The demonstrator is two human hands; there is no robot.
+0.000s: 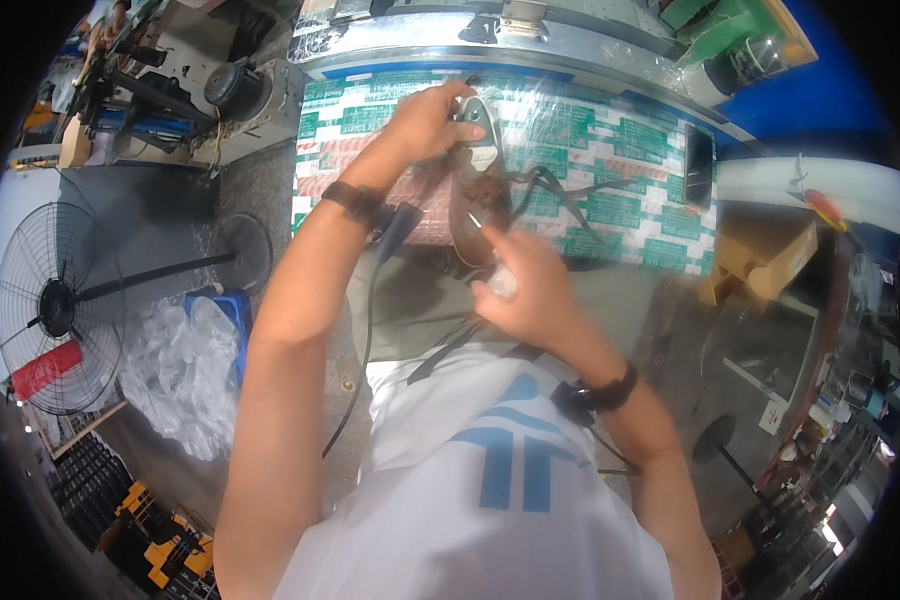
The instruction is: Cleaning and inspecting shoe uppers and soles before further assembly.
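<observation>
A brown shoe (470,195) with dark laces lies lengthwise on a worktable (610,140) covered in green-and-white printed sheet under clear plastic. My left hand (425,122) grips the far end of the shoe, by its grey inside. My right hand (525,280) is at the near end, index finger stretched toward the shoe, with a small pale wad tucked in the fingers. Both wrists wear black bands. The loose laces (560,190) trail to the right of the shoe.
A dark phone (698,165) lies on the table's right part. A standing fan (55,305) and a blue bin with clear plastic bags (185,360) are on the floor at left. Cardboard boxes (770,260) sit at right. A black cable (365,330) hangs from my left wrist.
</observation>
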